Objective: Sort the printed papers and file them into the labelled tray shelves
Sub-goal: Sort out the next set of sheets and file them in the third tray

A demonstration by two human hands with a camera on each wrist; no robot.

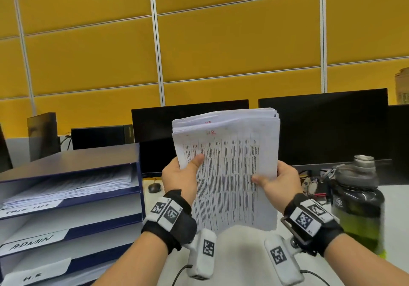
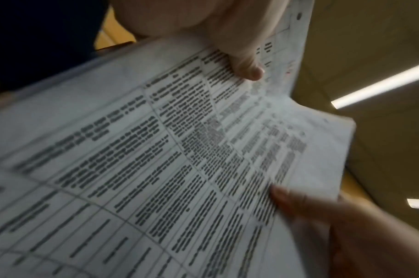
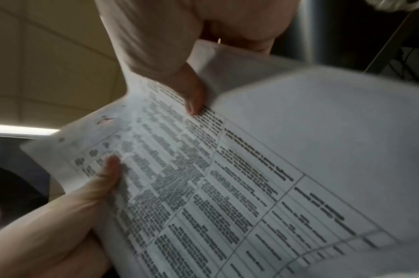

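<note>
Both hands hold the stack of printed papers upright over the desk, in front of the two dark monitors. Left hand grips the stack's left edge, thumb pressed on the top sheet; right hand grips the right edge, thumb also on the print. Top sheet is a table of text with red handwriting near its top edge (blurred, can't read it reliably). Upper sheets fan slightly at the top edge.

Tray shelves sit left of the hands, well apart from the stack, openings facing the person. Top shelf already holds papers; lower labels read ADMIN and H.R.

Dark water bottle stands close beside the right wrist. A mouse sits behind the left hand.
</note>
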